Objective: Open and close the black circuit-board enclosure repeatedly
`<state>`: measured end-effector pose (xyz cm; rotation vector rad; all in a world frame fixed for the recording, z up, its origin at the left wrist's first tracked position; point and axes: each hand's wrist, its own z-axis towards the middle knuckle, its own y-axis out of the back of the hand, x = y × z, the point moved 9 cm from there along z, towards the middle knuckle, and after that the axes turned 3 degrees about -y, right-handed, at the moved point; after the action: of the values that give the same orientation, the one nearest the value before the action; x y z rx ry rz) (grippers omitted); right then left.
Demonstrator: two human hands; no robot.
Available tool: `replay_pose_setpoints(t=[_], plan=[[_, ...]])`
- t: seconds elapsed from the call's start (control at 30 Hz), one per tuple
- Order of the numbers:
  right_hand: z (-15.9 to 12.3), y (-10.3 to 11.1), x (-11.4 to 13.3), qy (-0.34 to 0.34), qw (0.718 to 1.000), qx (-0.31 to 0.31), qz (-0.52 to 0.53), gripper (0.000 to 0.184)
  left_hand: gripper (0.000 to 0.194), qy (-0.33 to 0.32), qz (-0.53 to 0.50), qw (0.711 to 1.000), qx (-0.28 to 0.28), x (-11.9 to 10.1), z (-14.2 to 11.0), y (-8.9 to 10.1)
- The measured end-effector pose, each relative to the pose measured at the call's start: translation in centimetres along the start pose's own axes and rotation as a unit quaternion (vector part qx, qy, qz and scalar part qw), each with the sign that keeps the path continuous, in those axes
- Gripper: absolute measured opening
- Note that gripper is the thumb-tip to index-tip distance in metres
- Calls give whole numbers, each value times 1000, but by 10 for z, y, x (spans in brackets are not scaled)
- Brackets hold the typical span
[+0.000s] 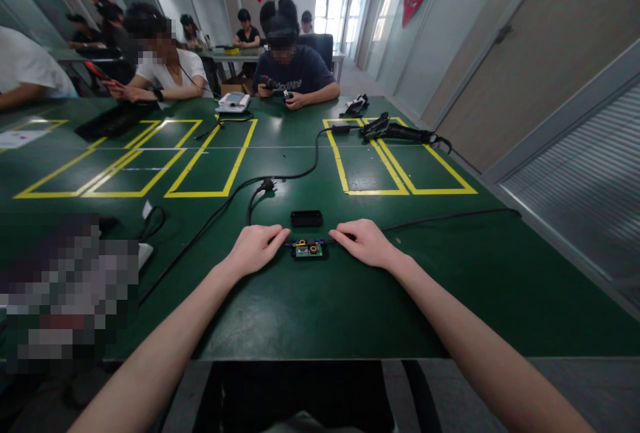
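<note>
A small green circuit board [311, 250] with a yellow ring coil and coloured wires lies in a shallow black case half [309, 258] on the table. Just behind it rests the matching black cover [307, 218], a separate piece. My left hand [255, 248] is closed around the black cable at the board's left end. On the other side, my right hand [364, 242] pinches the cable that leaves the board's right end. From there the right cable [450, 214] runs off across the table. A black mains plug [268, 185] lies beyond my left hand.
The green table [320, 313] bears yellow tape outlines [210, 193]. A long black cable [220, 210] crosses it toward a black adapter [341, 128] and a dark tool-like object [400, 132]. A pixelated object covers the near left. Two people sit working across the table.
</note>
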<state>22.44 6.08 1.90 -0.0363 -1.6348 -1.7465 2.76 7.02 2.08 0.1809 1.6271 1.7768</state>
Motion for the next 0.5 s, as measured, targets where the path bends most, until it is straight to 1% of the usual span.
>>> replay_pose_setpoints(t=[0.13,0.23,0.3,0.4,0.5], plan=[[-1,10,1,10,999,-47,3,49,48,-6,0,998,-69,1,-3,13],[-2,21,6,33,995,-96,20,44,43,-26,-5,992,-125,-2,-5,24],[-3,27,6,36,991,-126,37,39,39,-23,-13,987,-159,-2,-6,31],[-3,32,4,26,986,-158,51,34,37,6,-31,981,-193,3,-7,36],[-1,27,2,12,986,-159,46,34,37,29,-42,979,-196,7,-6,35]])
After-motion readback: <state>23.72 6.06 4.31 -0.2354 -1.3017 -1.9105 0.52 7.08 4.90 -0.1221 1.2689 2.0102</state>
